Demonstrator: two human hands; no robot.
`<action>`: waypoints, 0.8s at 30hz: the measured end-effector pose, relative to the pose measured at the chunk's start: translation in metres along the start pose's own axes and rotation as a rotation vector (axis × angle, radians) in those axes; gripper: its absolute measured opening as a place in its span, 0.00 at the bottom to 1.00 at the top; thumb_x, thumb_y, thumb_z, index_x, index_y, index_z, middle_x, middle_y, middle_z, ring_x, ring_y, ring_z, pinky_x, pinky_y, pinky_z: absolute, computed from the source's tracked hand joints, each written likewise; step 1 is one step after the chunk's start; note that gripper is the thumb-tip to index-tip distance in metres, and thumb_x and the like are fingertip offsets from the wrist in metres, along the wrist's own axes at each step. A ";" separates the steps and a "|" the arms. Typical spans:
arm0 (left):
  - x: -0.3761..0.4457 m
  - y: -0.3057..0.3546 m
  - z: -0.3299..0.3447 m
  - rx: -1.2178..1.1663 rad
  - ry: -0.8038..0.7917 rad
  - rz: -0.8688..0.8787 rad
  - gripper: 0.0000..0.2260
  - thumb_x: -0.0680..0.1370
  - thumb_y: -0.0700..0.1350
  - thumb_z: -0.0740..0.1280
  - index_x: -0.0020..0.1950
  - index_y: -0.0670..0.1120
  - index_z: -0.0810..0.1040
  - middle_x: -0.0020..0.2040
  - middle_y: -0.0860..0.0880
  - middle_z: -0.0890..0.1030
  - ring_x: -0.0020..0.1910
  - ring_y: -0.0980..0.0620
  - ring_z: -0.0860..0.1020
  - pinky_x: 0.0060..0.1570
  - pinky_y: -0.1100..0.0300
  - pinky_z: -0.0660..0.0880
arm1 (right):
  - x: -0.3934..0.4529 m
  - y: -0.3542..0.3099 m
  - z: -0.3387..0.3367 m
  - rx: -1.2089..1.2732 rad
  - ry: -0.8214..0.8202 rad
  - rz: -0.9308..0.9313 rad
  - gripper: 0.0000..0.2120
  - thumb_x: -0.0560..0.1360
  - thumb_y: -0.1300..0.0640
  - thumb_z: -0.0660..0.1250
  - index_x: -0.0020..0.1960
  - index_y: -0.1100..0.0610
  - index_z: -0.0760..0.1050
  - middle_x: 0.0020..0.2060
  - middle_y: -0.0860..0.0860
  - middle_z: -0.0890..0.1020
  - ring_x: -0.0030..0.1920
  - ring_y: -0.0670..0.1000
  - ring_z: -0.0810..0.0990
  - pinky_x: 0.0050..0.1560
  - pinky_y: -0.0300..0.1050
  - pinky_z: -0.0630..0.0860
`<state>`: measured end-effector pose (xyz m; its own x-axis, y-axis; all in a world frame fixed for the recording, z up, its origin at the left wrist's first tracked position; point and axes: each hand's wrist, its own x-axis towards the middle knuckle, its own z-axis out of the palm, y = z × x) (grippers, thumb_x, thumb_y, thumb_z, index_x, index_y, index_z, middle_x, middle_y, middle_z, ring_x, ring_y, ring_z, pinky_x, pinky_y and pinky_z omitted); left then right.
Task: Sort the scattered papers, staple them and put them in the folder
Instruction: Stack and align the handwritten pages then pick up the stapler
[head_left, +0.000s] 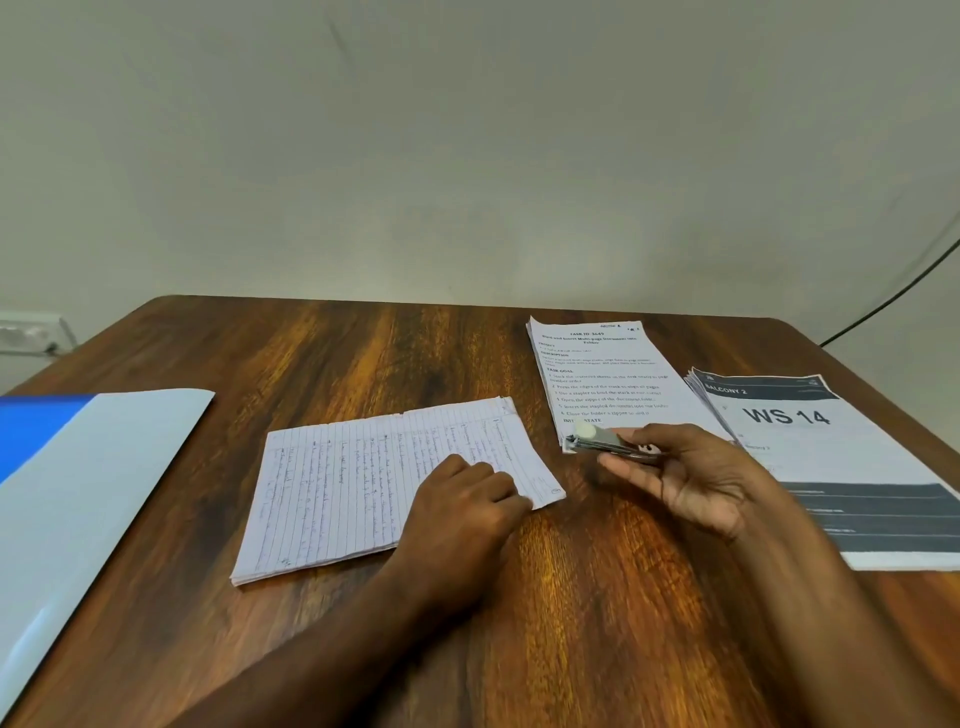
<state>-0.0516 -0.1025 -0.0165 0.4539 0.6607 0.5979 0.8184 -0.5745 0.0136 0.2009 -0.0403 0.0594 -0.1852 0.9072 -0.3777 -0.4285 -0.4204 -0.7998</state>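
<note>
A stack of lined handwritten papers (363, 478) lies in the middle of the wooden table (571, 597). My left hand (462, 509) rests on its near right corner with the fingers curled down onto the sheets. My right hand (691, 478) holds a small metal stapler (608, 441) whose nose sits at the near left corner of a printed task-sheet stack (608, 379). A third stack headed "WS 14" (821, 457) lies at the right. The pale blue folder (78, 483) lies flat at the left edge.
A black cable (893, 291) runs down the wall at the far right. A white socket strip (31, 332) sits on the wall at the left. Bare wood shows between the folder and the lined papers and along the near edge.
</note>
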 end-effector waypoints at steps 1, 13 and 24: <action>0.000 -0.001 0.000 -0.003 0.002 -0.015 0.09 0.74 0.47 0.80 0.54 0.51 0.89 0.45 0.53 0.87 0.43 0.54 0.83 0.43 0.57 0.75 | 0.000 0.001 0.000 0.018 -0.017 0.017 0.19 0.70 0.74 0.67 0.60 0.68 0.76 0.52 0.66 0.86 0.46 0.62 0.88 0.48 0.58 0.84; 0.001 -0.007 0.003 -0.044 0.008 -0.109 0.05 0.76 0.47 0.77 0.52 0.51 0.89 0.42 0.53 0.85 0.40 0.54 0.80 0.39 0.56 0.73 | 0.013 0.016 -0.001 -0.233 0.017 0.040 0.17 0.70 0.58 0.74 0.53 0.68 0.80 0.40 0.61 0.83 0.30 0.51 0.81 0.26 0.41 0.81; 0.001 -0.007 0.003 -0.061 0.010 -0.111 0.06 0.76 0.47 0.78 0.52 0.52 0.89 0.43 0.53 0.86 0.40 0.55 0.81 0.40 0.57 0.72 | 0.009 0.016 0.001 -0.217 -0.177 0.057 0.14 0.74 0.58 0.71 0.54 0.68 0.81 0.39 0.59 0.80 0.32 0.50 0.78 0.26 0.37 0.78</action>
<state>-0.0562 -0.0965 -0.0185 0.3581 0.7172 0.5978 0.8401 -0.5269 0.1288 0.1918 -0.0383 0.0436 -0.3634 0.8622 -0.3529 -0.2169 -0.4467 -0.8680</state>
